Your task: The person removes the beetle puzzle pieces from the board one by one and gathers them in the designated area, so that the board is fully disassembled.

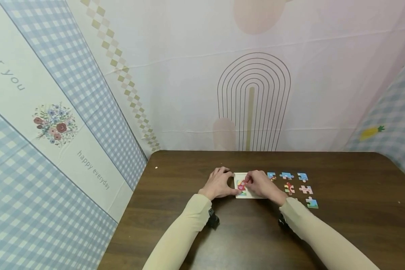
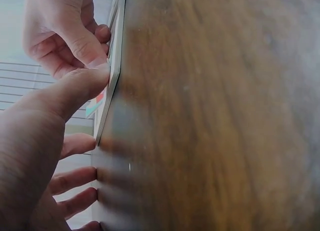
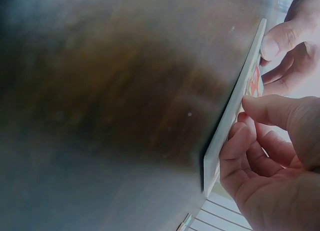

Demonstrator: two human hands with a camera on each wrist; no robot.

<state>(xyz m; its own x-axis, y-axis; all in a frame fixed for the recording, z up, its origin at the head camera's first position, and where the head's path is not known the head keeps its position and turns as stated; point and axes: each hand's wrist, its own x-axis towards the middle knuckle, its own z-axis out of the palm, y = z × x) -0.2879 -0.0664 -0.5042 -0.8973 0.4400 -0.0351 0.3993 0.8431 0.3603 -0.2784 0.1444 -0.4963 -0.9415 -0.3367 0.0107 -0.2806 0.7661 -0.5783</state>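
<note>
A white-rimmed puzzle board (image 1: 251, 196) lies on the table, with a red, yellow and green picture puzzle piece (image 1: 241, 186) at its left part. My left hand (image 1: 219, 183) spreads along the board's left side; its thumb touches the near rim and the other fingertips rest around the left edge and on the table. Over the board, my right hand (image 1: 261, 184) pinches at the colourful piece with thumb and curled fingers. In the right wrist view that piece (image 3: 255, 82) shows partly between both hands. Part of the board is hidden under the right hand.
Several loose puzzle pieces (image 1: 305, 189) lie spread to the right of the board, some partly behind the right hand and forearm. The brown wooden table (image 1: 243, 232) ends at a patterned cloth backdrop (image 1: 189, 112) behind, with checked cloth (image 1: 54, 210) at the left.
</note>
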